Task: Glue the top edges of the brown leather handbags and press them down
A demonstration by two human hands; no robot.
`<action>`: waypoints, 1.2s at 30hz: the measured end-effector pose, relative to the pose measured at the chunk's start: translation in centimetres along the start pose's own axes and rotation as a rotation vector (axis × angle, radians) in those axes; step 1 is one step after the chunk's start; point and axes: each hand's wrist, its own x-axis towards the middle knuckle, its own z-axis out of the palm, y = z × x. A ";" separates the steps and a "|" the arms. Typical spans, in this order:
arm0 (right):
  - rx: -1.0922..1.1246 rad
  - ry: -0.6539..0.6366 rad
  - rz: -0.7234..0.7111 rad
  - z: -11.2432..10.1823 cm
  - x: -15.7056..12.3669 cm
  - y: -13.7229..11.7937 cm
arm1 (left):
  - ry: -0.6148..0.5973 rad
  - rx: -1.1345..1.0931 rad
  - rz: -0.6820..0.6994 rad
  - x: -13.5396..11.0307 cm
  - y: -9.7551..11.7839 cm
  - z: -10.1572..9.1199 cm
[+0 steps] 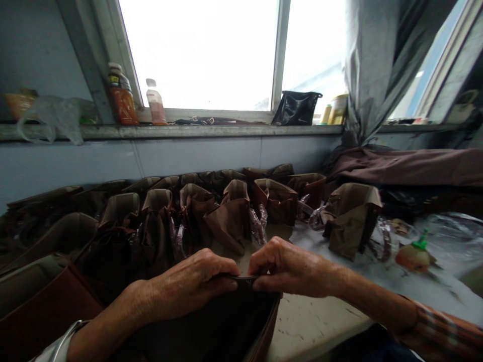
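Observation:
A dark brown bag (222, 327) lies open toward me at the bottom middle, its inside in deep shadow. My left hand (184, 281) is closed, thumb and fingers pinching the bag's upper edge. Close beside it, my right hand (290, 269) pinches the same edge, with a short stretch of rim showing between the fingertips. Whether a small part is also held there, I cannot make out. Just beyond my hands stands a brown bag (232, 218) with its lining folded outward.
Rows of similar bags (158, 216) fill the table (309, 322) up to the wall. At right are another bag (354, 216), a green-tipped squeeze bottle (415, 254) and clear plastic (453, 236). Bottles (123, 100) and a black pouch (297, 108) stand on the windowsill.

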 end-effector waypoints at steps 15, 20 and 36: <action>0.101 0.141 0.142 0.5 2.7 0.8 | 0.560 0.761 0.291 0.1 -0.4 2.6; 0.129 0.154 0.159 0.5 3.3 0.6 | 0.516 0.623 0.230 0.4 -1.8 2.0; 0.106 0.128 0.145 0.1 4.4 1.1 | 0.636 0.133 0.231 2.0 -2.0 3.2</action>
